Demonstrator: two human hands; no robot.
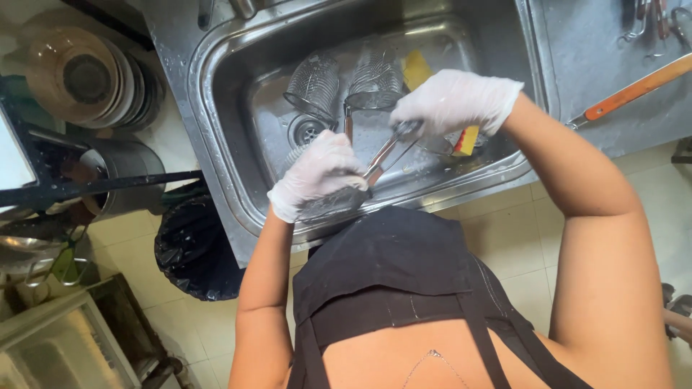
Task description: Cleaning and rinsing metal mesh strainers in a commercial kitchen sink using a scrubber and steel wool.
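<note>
Hands over sink of strainers

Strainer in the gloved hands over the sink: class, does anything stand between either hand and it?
Nothing visible does. The left hand already grips the strainer at its mesh end, and the right hand pinches its metal handle. Two more mesh baskets lie farther back in the sink, clear of both hands.

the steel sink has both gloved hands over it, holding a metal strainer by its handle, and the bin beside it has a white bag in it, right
Not quite: the bin liner is black, not white. The head view shows the bin with the black plastic bag on the floor beside the stainless steel sink. The rest holds: the left hand and right hand, both in white gloves, grip the metal wire strainer over the basin.
</note>
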